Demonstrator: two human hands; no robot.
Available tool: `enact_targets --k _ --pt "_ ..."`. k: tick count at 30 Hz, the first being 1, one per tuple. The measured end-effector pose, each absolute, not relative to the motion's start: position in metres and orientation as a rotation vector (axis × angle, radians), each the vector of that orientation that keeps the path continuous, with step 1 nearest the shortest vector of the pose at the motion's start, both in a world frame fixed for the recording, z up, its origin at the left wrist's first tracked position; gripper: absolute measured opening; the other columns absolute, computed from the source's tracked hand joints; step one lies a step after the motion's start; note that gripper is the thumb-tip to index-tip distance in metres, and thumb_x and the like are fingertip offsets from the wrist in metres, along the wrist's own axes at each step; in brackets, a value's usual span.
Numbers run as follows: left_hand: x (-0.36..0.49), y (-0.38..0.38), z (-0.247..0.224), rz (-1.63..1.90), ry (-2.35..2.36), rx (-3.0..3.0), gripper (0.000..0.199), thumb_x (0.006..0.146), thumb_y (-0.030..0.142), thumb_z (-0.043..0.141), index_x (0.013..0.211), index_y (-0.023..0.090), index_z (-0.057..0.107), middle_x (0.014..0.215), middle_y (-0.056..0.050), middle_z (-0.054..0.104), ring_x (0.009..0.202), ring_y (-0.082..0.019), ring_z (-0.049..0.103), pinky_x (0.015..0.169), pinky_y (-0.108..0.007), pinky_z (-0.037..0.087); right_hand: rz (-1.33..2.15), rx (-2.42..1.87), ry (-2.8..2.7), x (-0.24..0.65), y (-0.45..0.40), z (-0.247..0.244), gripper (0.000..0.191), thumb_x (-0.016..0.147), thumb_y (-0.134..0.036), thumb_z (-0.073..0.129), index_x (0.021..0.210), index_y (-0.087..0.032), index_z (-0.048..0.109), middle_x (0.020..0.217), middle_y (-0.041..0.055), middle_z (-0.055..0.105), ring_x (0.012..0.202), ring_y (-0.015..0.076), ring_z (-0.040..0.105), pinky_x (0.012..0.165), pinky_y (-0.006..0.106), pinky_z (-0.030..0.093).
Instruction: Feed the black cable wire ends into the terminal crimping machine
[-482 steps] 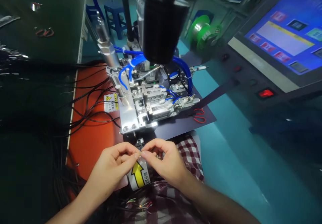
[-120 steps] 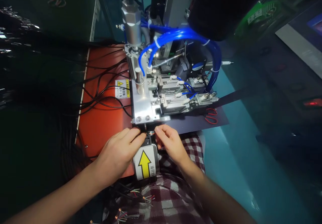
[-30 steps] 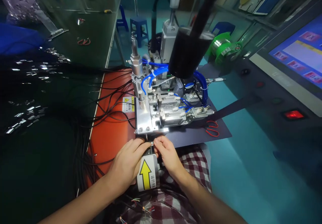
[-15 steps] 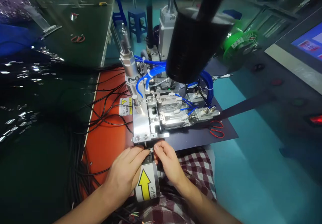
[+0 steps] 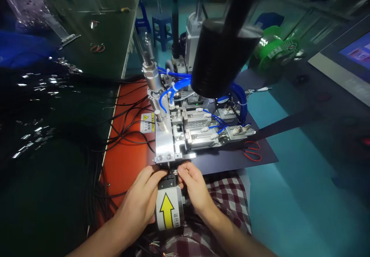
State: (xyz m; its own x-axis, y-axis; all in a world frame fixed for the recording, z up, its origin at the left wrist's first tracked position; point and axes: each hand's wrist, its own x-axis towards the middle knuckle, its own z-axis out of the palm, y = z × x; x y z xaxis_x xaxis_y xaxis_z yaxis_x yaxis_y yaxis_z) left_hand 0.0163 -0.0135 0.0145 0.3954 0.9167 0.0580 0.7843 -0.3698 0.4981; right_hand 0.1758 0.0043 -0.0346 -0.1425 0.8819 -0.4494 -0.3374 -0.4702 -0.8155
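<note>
Shifted slightly left since before, the left hand (image 5: 141, 193) touches a black block (image 5: 168, 181), its fingers' grip unclear, while the right hand's (image 5: 195, 183) fingers pinch wire ends (image 5: 174, 171) above the block, a green spool (image 5: 266, 52) standing beyond.

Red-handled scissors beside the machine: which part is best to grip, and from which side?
Probably the red loops, from above and the right: they lie flat on the dark plate, turned toward its right edge, while the machine crowds their far side. The blades are hard to make out.
</note>
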Motion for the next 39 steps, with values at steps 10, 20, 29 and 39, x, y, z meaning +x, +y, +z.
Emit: enact_targets --k 10,20,29,39 --pt "-0.021 -0.071 0.012 0.156 1.844 2.490 0.053 0.092 0.024 0.040 0.143 0.023 0.027 0.131 -0.010 0.050 0.115 -0.025 0.051 0.090 -0.040 0.051 1.737 -1.249 -0.730 0.178 0.004 -0.034 0.034 0.077 -0.048 0.061 0.068 -0.018 0.048 0.057 -0.0066 0.046 0.049 0.0079 0.041 0.051 0.023 0.033" --pt "-0.024 -0.067 0.008 0.127 1.886 2.611 0.048 0.092 0.024 0.037 0.139 0.019 0.034 0.135 -0.009 0.050 0.119 -0.024 0.050 0.090 -0.037 0.052 1.705 -1.270 -0.651 0.199 -0.003 -0.044 0.042 0.083 -0.057 0.052 0.081 -0.016 0.056 0.061 -0.0026 0.054 0.051 0.0085 0.046 0.052 0.022 0.036" --pt "-0.025 -0.045 0.011 0.198 1.829 2.420 0.046 0.093 0.024 0.035 0.139 0.020 0.035 0.138 -0.010 0.046 0.124 -0.026 0.045 0.098 -0.042 0.045 1.680 -1.335 -0.538 0.213 -0.029 -0.056 0.040 0.076 -0.056 0.061 0.074 -0.017 0.056 0.058 -0.0031 0.052 0.050 0.0084 0.043 0.050 0.020 0.033" --pt "-0.034 -0.037 0.085 -0.171 1.075 2.159 0.024 0.090 0.008 0.036 0.091 0.023 0.054 0.098 -0.003 0.052 0.089 -0.018 0.050 0.073 -0.029 0.042 1.669 -1.359 -0.554 0.231 -0.030 -0.040 0.033 0.078 -0.051 0.062 0.075 -0.018 0.056 0.064 -0.0029 0.048 0.058 0.0106 0.040 0.054 0.022 0.034"
